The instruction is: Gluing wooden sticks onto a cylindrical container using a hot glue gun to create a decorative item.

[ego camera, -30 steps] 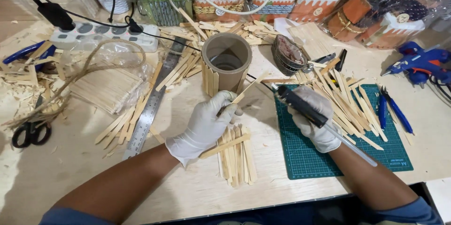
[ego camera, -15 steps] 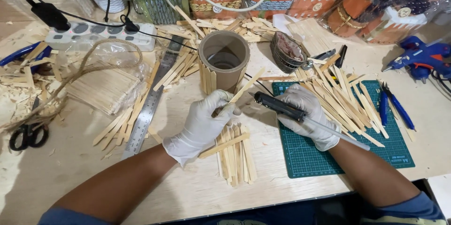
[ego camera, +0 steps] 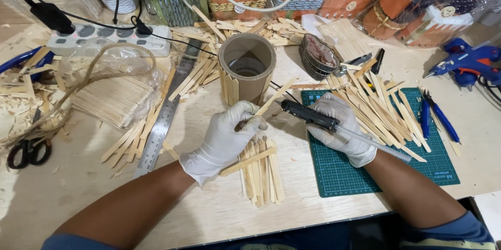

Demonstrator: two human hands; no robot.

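Note:
Both my hands wear white gloves. My left hand (ego camera: 227, 135) pinches a thin wooden stick (ego camera: 275, 96) that slants up to the right. My right hand (ego camera: 342, 127) grips a black glue gun (ego camera: 308, 114) with a clear glue rod trailing behind it, and the gun's tip sits near the stick. Just beyond stands a brown cardboard cylinder (ego camera: 246, 72) with wooden sticks fixed upright along its lower left side. A small pile of loose sticks (ego camera: 259, 169) lies under my left wrist.
A green cutting mat (ego camera: 365, 171) with many sticks lies at right, with blue pliers (ego camera: 438, 117) and a blue glue gun (ego camera: 469, 62). A steel ruler (ego camera: 166, 117), scissors (ego camera: 26, 151), a power strip (ego camera: 104, 38) and wrapped orange and green containers ring the table.
My right hand has swung the black glue gun leftward so that its tip is now close to the stick held in my left hand. My left hand stayed about where it was.

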